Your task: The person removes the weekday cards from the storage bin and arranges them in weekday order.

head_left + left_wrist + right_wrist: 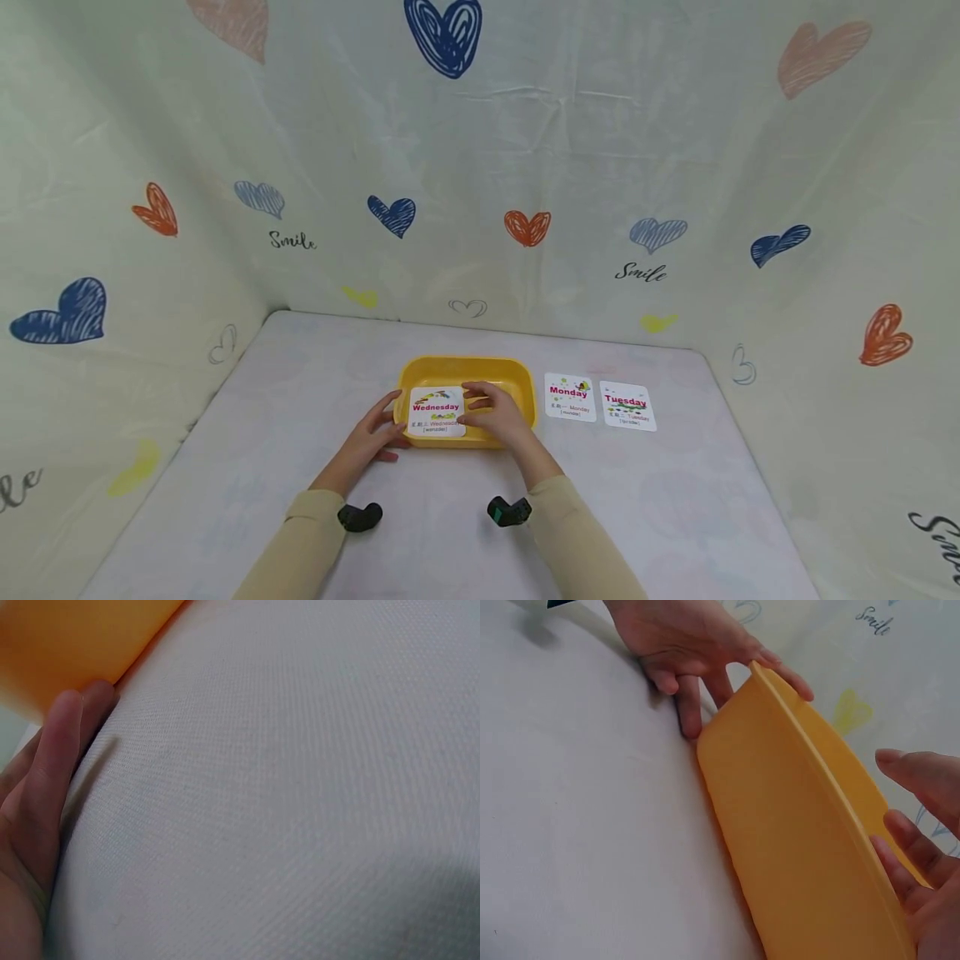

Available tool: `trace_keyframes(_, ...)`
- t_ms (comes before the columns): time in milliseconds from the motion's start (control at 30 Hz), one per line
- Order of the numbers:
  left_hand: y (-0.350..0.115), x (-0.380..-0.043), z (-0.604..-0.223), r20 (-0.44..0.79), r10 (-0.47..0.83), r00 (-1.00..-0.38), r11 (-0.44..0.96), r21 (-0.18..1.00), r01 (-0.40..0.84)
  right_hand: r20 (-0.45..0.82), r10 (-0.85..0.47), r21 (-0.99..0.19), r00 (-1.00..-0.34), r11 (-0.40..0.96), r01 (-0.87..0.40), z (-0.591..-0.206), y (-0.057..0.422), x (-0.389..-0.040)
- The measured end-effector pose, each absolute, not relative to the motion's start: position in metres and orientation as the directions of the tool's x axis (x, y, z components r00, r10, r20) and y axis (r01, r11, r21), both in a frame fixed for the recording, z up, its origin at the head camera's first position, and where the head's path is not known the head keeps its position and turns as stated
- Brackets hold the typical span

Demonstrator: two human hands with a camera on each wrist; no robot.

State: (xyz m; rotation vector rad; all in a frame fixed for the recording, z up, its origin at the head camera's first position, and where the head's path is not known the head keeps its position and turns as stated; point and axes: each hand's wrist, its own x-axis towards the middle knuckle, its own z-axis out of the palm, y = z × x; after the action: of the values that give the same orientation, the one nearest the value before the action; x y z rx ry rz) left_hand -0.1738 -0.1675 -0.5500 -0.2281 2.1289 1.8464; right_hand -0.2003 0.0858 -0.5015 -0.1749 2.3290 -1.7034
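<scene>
A yellow tray (525, 400) stands on the table, and a white card reading "Wednesday" (437, 412) lies face up in its left part. My left hand (371, 433) holds the tray's left end. In the right wrist view that hand (690, 645) has one finger over the rim and others against the outer wall. The left wrist view shows the fingertips (61, 720) against the tray wall (90, 637). My right hand (497, 412) reaches over the front rim, fingers loosely spread, its fingertips overlapping the card's right edge in the head view. The right wrist view hides the card.
To the right of the tray, a "Monday" card (570, 397) and a "Tuesday" card (627, 406) lie side by side on the table (420, 533). A curtain (465, 150) printed with hearts hangs behind the table and along both sides.
</scene>
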Motion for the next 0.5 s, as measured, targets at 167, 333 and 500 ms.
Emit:
trace_keyframes(167, -0.168, -0.174, -0.551, -0.332, 0.088, -0.939, 0.155, 0.936, -0.316, -0.161, -0.311, -0.935, -0.937, 0.351, 0.044, -0.504, 0.083, -0.206)
trace_keyframes(333, -0.169, -0.174, -0.551, -0.327, 0.094, -0.940, 0.156, 0.938, -0.311, -0.209, -0.362, -0.921, -0.908, 0.386, 0.058, -0.509, 0.081, -0.213)
trace_keyframes(500, -0.168, -0.174, -0.552, -0.337, 0.088, -0.937, 0.156, 0.934, -0.321, -0.254, -0.374, -0.903, -0.892, 0.421, 0.080, -0.513, 0.080, -0.218)
